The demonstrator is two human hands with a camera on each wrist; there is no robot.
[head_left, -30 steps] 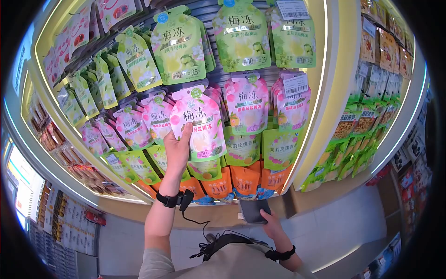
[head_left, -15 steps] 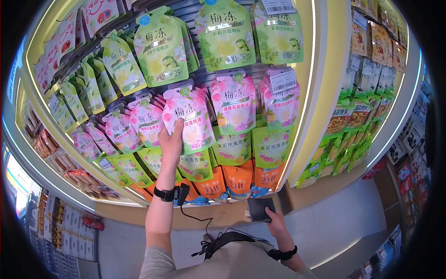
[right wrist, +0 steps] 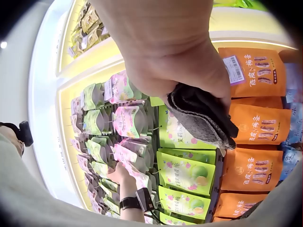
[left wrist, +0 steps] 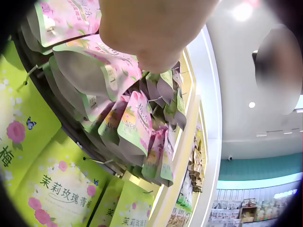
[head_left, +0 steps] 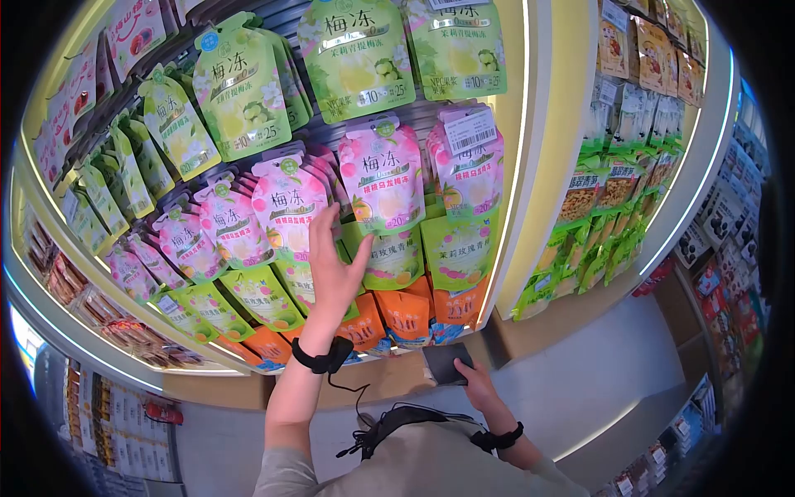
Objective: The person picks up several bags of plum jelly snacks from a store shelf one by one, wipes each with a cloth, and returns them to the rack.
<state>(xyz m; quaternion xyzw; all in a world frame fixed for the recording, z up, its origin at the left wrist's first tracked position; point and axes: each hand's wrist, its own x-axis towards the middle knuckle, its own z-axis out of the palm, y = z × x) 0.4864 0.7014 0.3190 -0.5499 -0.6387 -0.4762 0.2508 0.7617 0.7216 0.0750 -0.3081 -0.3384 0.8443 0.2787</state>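
Note:
In the head view the left hand is raised with its fingers straight and thumb spread, overlapping the lower right edge of a pink pouch; whether it touches is unclear. Another pink pouch hangs just right of its fingertips. The left wrist view has the hand blurred at the top, over pink pouches. Low at the shelf front, the right hand grips a dark folded item. Seen from the right wrist, this item looks like folded cloth under the hand.
Green pouches hang above the pink ones, light green bags and orange bags below. A pale divider separates another rack of snack bags at the right. A cable runs from the left wrist.
The left hand has moved from the front of the pink pouch to its right edge, and its thumb has spread. The view has shifted, so the racks appear further left. The right hand still grips the dark item.

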